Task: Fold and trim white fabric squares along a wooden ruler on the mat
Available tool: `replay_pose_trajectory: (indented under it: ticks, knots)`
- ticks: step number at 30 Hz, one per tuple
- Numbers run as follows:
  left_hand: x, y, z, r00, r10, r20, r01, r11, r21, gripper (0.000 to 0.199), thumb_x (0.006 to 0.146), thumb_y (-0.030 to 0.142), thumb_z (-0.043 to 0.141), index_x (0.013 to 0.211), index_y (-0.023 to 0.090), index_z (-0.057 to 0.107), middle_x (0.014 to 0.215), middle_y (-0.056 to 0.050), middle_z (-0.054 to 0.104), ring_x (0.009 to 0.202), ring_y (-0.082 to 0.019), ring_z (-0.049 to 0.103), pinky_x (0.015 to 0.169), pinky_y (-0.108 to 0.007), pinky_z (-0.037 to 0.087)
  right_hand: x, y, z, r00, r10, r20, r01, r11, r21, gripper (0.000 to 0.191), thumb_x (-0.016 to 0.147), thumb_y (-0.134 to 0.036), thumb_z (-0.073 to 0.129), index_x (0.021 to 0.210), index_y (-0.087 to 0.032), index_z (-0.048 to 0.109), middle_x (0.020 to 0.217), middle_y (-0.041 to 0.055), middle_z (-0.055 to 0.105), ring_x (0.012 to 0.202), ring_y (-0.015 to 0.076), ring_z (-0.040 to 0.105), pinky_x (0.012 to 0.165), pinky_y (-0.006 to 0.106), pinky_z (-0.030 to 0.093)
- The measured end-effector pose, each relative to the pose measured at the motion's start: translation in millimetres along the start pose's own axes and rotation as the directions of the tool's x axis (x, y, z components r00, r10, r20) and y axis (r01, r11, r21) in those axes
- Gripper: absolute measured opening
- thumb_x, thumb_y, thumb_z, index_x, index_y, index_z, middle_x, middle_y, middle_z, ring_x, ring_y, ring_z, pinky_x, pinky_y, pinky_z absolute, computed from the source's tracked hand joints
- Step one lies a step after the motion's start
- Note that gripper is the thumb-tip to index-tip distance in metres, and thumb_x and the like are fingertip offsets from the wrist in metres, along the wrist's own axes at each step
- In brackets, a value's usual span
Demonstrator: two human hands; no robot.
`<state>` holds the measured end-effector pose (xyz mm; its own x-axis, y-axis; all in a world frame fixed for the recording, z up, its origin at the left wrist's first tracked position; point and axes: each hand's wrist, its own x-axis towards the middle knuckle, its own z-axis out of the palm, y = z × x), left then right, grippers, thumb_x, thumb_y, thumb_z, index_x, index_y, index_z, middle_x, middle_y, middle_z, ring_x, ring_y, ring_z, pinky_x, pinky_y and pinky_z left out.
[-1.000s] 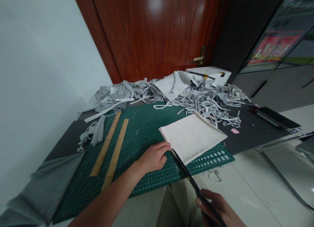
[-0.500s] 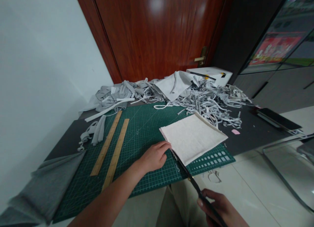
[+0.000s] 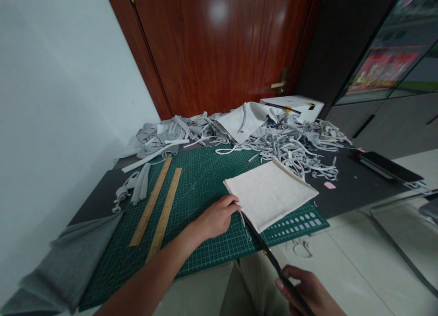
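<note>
A cream square of fabric (image 3: pixel 272 195) lies tilted on the green cutting mat (image 3: pixel 200 183). At its near left edge, my left hand (image 3: pixel 219 216) pinches the fabric with thumb and fingers. My right hand (image 3: pixel 303 288) is closed round the handles of black scissors (image 3: pixel 272 256), low at the front of the mat. The blades reach along the fabric's lower left edge to my left fingertips, which partly hide the tips. A thin trimmed strip (image 3: pixel 242 219) hangs from that edge beside the blades.
Two wooden rulers (image 3: pixel 164 215) lie on the mat's left side, near folded grey fabric (image 3: pixel 73 261). Heaped grey offcuts (image 3: pixel 290 142) fill the back, before a white box (image 3: pixel 297 104). A dark phone-like slab (image 3: pixel 392 165) sits at the right edge, a pink scrap (image 3: pixel 330 185) nearer.
The scissor blades have closed further along the fabric's edge, and the trimmed strip beside them shows more. My left hand keeps its grip; the whole view has shifted slightly.
</note>
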<state>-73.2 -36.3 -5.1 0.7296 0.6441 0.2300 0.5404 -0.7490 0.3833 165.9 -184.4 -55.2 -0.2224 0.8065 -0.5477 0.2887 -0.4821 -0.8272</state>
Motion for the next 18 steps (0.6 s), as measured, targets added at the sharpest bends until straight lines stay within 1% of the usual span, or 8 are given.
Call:
replay_pose_trajectory:
  ticks: [3, 5, 10, 14, 18]
  knots:
    - [-2, -6, -1.2, 0.998, 0.057, 0.026, -0.059, 0.995, 0.076, 0.049, 0.072, -0.002, 0.041, 0.114, 0.017, 0.06, 0.133, -0.009, 0.052, 0.128, -0.02, 0.041, 0.109, -0.044, 0.033, 0, 2, 1, 1.0, 0.008, -0.004, -0.008, 1.0, -0.005, 0.065, 0.06, -0.084, 0.049, 0.076, -0.022, 0.041, 0.036, -0.0095, 0.039, 0.032, 0.0049, 0.034, 0.036, 0.017, 0.02]
    - [-4, -9, -2.9, 0.995, 0.075, 0.061, -0.081, 0.991, 0.109, 0.051, 0.072, 0.0, 0.041, 0.118, 0.017, 0.058, 0.134, -0.008, 0.052, 0.13, -0.02, 0.039, 0.111, -0.047, 0.028, 1, 2, 2, 1.0, 0.004, -0.003, -0.004, 1.0, -0.005, 0.066, 0.061, -0.085, 0.047, 0.077, -0.021, 0.041, 0.036, -0.0095, 0.039, 0.032, 0.0049, 0.033, 0.035, 0.017, 0.02]
    - [-8, -12, -5.7, 0.989, 0.087, 0.12, -0.106, 0.982, 0.159, 0.052, 0.074, 0.003, 0.041, 0.123, 0.015, 0.055, 0.137, -0.011, 0.049, 0.131, -0.02, 0.039, 0.111, -0.047, 0.028, 2, -3, 3, 1.0, 0.008, -0.006, -0.008, 1.0, 0.009, 0.065, 0.063, -0.084, 0.046, 0.076, -0.021, 0.042, 0.036, -0.0072, 0.044, 0.032, 0.0055, 0.038, 0.036, 0.017, 0.023]
    - [-10, -13, -4.2, 0.987, 0.101, 0.123, -0.124, 0.973, 0.195, 0.05, 0.075, 0.004, 0.041, 0.123, 0.013, 0.054, 0.138, -0.013, 0.047, 0.131, -0.02, 0.039, 0.11, -0.045, 0.031, 5, -10, 2, 0.999, 0.011, 0.048, -0.013, 0.999, 0.04, 0.064, 0.063, -0.083, 0.048, 0.077, -0.02, 0.043, 0.036, -0.0055, 0.048, 0.029, 0.0056, 0.038, 0.034, 0.017, 0.021]
    - [-10, -15, -2.7, 0.989, 0.098, 0.11, -0.118, 0.974, 0.194, 0.049, 0.076, 0.005, 0.041, 0.122, 0.014, 0.055, 0.137, -0.012, 0.048, 0.13, -0.019, 0.04, 0.109, -0.043, 0.033, 5, -14, 1, 0.998, 0.039, 0.057, -0.041, 0.998, 0.042, 0.066, 0.063, -0.083, 0.048, 0.079, -0.019, 0.044, 0.037, -0.0044, 0.049, 0.03, 0.0062, 0.04, 0.035, 0.016, 0.023]
